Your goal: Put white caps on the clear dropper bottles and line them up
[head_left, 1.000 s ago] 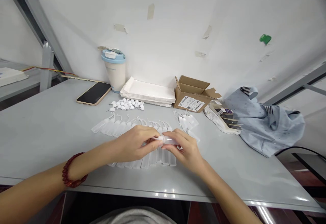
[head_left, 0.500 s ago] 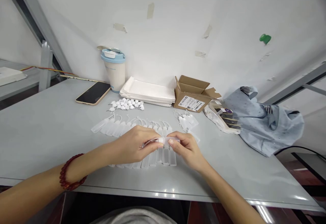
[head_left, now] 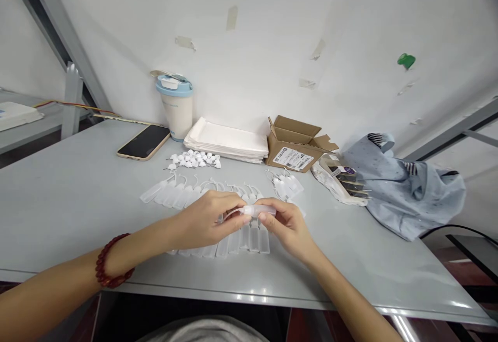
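Observation:
My left hand (head_left: 208,217) pinches a white cap (head_left: 246,210) with a thin curved spout tube. That cap sits at the mouth of a small translucent plastic bottle (head_left: 265,209), whose body my right hand (head_left: 290,228) grips between thumb and fingers. The bottle lies level above the table, its spout pointing left. Beneath and behind my hands, a row of similar bottles with curved spouts (head_left: 175,195) lies side by side. Nearer me is another row of bottles (head_left: 233,242), partly hidden by my hands. A few more spouted bottles (head_left: 287,185) lie to the right.
Behind the rows lies a pile of small white caps (head_left: 194,159). Along the wall stand a phone (head_left: 143,142), a lidded cup (head_left: 177,111), stacked white envelopes (head_left: 229,142) and an open cardboard box (head_left: 295,147). A plastic packet (head_left: 342,181) and light blue cloth (head_left: 408,186) lie right.
The cap and bottle have come into fuller view between my fingers, in line with each other. Both hands stay in nearly the same place and keep their grip.

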The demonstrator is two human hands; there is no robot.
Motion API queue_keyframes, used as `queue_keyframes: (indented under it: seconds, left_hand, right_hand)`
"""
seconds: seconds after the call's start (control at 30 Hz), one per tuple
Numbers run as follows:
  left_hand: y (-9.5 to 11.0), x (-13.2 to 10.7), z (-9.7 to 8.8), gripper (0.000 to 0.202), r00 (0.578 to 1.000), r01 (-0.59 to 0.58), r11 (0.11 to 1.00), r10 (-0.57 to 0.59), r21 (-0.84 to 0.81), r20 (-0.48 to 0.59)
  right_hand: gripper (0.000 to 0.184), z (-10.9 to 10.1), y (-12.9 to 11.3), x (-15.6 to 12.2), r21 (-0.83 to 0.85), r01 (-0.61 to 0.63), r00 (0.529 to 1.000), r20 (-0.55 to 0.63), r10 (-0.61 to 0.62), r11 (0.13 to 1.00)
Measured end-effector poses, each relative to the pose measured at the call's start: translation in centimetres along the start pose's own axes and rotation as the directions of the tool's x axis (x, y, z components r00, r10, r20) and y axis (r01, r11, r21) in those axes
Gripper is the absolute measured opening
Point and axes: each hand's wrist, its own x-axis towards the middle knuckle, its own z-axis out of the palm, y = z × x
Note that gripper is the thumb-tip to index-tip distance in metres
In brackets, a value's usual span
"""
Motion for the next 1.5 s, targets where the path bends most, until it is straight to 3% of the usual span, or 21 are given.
queue_keyframes:
  seconds: [0.17, 0.27, 0.47, 0.6, 0.73, 0.87, 1.03, 1.17, 1.23, 1.3, 1.4, 1.5]
  left_hand:
    - [-0.1, 0.1, -0.2, 0.023, 0.997, 0.065, 0.996, -0.062, -0.06, 0.046]
    - [-0.2, 0.1, -0.2, 0.026, 0.995, 0.07, 0.996, -0.066, -0.053, 0.069]
    - [-0.2, 0.0, 0.2, 0.027, 0.998, -0.047, 0.999, 0.047, 0.006, 0.035]
    - [-0.9, -0.5, 0.9, 0.026, 0.987, -0.162, 0.962, 0.163, 0.22, 0.014]
    - [-1.2, -0.7, 1.3, 0.025, 0.96, -0.256, 0.857, 0.279, 0.447, 0.016]
    - [-1.1, -0.7, 1.4, 0.028, 0.939, -0.301, 0.767, 0.341, 0.566, 0.037]
    - [-1.4, -0.5, 1.4, 0.025, 0.949, -0.279, 0.789, 0.314, 0.548, 0.031]
    - [-2.1, 0.0, 0.8, 0.023, 0.977, -0.165, 0.882, 0.207, 0.441, -0.049]
    - [-2.6, 0.2, 0.1, 0.022, 0.986, -0.061, 0.902, 0.12, 0.428, -0.113]
    - [-3.4, 0.4, -0.9, 0.021, 0.983, 0.065, 0.892, 0.018, 0.447, -0.18]
    - [-5.0, 0.6, -2.8, 0.023, 0.957, 0.247, 0.838, -0.131, 0.487, -0.26]
    - [-7.1, 0.4, -4.8, 0.027, 0.928, 0.367, 0.752, -0.253, 0.548, -0.274]
  right_hand:
    - [0.022, 0.0, 0.6, -0.2, -0.29, 0.269, 0.955, -0.041, -0.293, 0.918]
    - [0.023, 0.0, 1.0, -0.3, -0.34, 0.307, 0.941, -0.033, -0.337, 0.889]
    - [0.024, -0.1, 0.4, -0.3, -0.222, 0.168, 0.985, 0.0, -0.173, 0.96]
    - [0.024, 0.0, 0.5, -0.2, -0.043, -0.027, 0.999, 0.019, 0.028, 0.999]
    - [0.029, 0.1, 0.7, 0.2, 0.152, -0.21, 0.978, 0.047, 0.205, 0.966]
    - [0.034, 0.2, 0.7, 0.5, 0.285, -0.354, 0.935, 0.1, 0.339, 0.891]
    - [0.033, 0.0, 0.8, 0.6, 0.337, -0.379, 0.925, 0.141, 0.352, 0.862]
    - [0.034, -0.7, 1.1, 0.8, 0.202, -0.285, 0.958, 0.038, 0.283, 0.937]
    - [0.035, -1.5, 1.7, 1.1, 0.056, -0.208, 0.971, -0.105, 0.213, 0.976]
    - [0.035, -2.6, 2.7, 1.5, -0.166, -0.117, 0.959, -0.274, 0.069, 0.979]
    - [0.039, -4.5, 4.7, 2.1, -0.544, -0.033, 0.922, -0.34, -0.184, 0.839]
    - [0.04, -6.0, 6.7, 2.7, -0.753, -0.084, 0.905, -0.332, -0.266, 0.653]
